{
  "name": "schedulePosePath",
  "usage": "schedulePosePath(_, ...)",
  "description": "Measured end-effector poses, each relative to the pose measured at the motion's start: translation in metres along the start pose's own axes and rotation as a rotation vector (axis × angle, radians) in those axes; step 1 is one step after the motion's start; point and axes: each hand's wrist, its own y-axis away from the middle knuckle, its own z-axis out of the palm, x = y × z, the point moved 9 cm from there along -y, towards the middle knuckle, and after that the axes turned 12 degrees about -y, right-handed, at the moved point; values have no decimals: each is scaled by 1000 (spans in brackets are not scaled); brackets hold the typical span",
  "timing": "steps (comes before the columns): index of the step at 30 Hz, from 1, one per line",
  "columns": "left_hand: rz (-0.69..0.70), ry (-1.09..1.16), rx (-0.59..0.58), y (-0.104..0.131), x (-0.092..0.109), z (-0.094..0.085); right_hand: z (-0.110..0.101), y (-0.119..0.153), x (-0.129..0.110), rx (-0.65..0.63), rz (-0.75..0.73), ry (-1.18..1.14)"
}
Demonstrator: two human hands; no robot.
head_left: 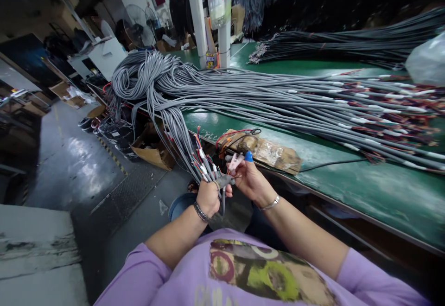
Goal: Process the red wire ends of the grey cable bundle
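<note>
My left hand (209,198) is closed around the ends of several grey cables (180,132), whose stripped tips fan out in thin coloured wires (198,140). Grey wrapping covers its thumb, which points to the right. Close beside it, my right hand (255,183) is closed in a pinch by the wire ends, a blue cover (248,156) on one finger. From between its fingers sticks a small pale pink piece (236,161); its exact kind is unclear. Thin wires lie between the two hands, partly hidden by the fingers.
A long bundle of grey cables (243,83) lies along the green table (347,208), coiled at the left end. A taped cardboard piece (274,153) rests at the near edge. Black cables (340,44) lie farther back. Below left stand a cardboard box (153,150) and a blue bucket (181,204).
</note>
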Motion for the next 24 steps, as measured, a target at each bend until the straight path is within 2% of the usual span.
schedulePosePath(8,32,2,2,9,1,-4,-1,6,-1,-20,39,91)
schedulePosePath(13,45,23,54,12,4,-6,-4,6,-6,0,-52,159)
schedulePosePath(19,24,44,48,8,10,-2,-14,5,-15,29,-246,357)
schedulePosePath(21,24,41,35,7,11,1,-14,2,-13,10,-226,352)
schedulePosePath(24,16,33,24,4,10,2,-9,-2,-5,-45,-119,247)
